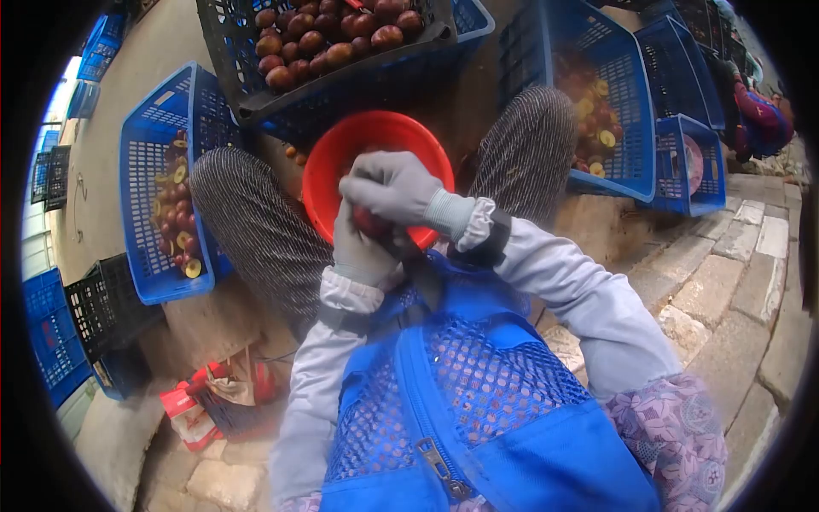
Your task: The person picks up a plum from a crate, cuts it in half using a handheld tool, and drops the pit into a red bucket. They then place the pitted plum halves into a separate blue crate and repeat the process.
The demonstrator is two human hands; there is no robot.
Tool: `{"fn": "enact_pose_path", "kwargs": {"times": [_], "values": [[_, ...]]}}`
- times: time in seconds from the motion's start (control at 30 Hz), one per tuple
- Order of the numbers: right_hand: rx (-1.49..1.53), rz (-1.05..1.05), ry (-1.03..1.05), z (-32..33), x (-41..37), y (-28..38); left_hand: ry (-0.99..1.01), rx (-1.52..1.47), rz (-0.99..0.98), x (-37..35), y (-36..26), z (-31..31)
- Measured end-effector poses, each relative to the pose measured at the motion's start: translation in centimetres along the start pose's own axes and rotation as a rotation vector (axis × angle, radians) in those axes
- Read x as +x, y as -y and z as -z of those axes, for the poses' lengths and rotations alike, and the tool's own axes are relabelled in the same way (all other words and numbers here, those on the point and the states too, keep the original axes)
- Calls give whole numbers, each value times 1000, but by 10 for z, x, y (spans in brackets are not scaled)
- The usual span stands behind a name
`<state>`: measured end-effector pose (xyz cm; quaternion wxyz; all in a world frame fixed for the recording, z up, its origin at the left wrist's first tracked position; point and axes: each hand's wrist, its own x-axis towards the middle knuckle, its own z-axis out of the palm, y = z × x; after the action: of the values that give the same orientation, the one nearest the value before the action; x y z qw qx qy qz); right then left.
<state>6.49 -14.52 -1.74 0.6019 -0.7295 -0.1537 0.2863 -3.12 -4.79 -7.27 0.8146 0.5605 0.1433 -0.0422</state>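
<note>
Both gloved hands meet over a red basin (320, 192) between the knees. My left hand (363, 252), in a grey glove, is wrapped round a dark red plum (370, 224), which is partly hidden by the fingers. Just above it, my right hand (397, 183) is closed with its fingertips close to the left hand's fingers. Whatever the right fingers grip is hidden from view. Straight ahead, a black crate (337, 85) full of whole plums (311, 43) rests on a blue crate, and something red and thin lies on the fruit.
A blue crate (141, 256) with cut plums (177, 213) stands at the left; another blue crate (636, 162) with cut plums stands at the right. Black crates (107, 307) and a red bag (188, 418) lie left. Brick paving (717, 282) runs along the right, where another person (759, 119) appears.
</note>
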Motion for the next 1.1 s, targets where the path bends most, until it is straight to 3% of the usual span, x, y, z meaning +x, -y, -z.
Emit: {"fn": "enact_pose_path", "kwargs": {"times": [0.03, 0.07, 0.1, 0.13, 0.17, 0.2, 0.23, 0.3, 0.4, 0.43, 0.47, 0.5, 0.53, 0.57, 0.63, 0.7, 0.8, 0.9, 0.97, 1.03, 1.1], "values": [[155, -201, -2, 4, 1, 15, 22, -172, 33, 3, -3, 3], [105, -218, -76, 11, -1, 25, 92, -485, 29, 10, -1, 10], [-93, 192, -252, 11, 4, 3, 164, -797, 48, 16, 1, 17], [-254, 372, -263, 18, 0, 7, 39, -688, 10, 18, -19, 5], [-414, 551, -274, 21, -7, 10, 14, -260, -162, 16, -32, -3], [-516, 596, -268, 19, -10, 11, -81, 166, -316, 15, -44, -12], [-621, 639, -264, 18, -14, 10, -79, 375, -357, 13, -51, -12], [-554, 535, -296, 16, -13, -1, -79, 792, -432, 10, -58, -12], [-272, 231, -146, 26, -12, 1, -77, -134, -72, 14, -67, -28], [-27, 104, -65, 31, -15, 8, -88, -486, 50, 15, -71, -34], [216, -21, 18, 36, -16, 15, -92, -563, 263, 20, -65, -22], [460, -147, 105, 37, -16, 17, -53, -510, 261, 23, -57, -13], [500, -162, 107, 37, -14, 11, -16, -456, 260, 24, -50, -6], [414, -87, 65, 35, -14, 6, 22, -402, 259, 26, -45, -3], [242, 64, -23, 29, -10, -4, -84, -339, 209, 27, -50, -14], [91, 102, -143, 20, -4, -18, -72, -342, 154, 29, -36, -9], [-152, 43, -311, 9, 0, -18, -264, 459, -249, 31, -18, -12], [-266, -16, -428, -4, 7, -17, -317, 568, -343, 28, -18, -25], [-348, -20, -490, -13, 11, -17, -417, 196, -185, 40, -21, -36], [-290, -72, -500, -18, 11, -18, -369, 82, 13, 54, -1, -9], [-276, -127, -495, -21, 10, -17, -352, 278, 30, 52, 12, -1]]}}
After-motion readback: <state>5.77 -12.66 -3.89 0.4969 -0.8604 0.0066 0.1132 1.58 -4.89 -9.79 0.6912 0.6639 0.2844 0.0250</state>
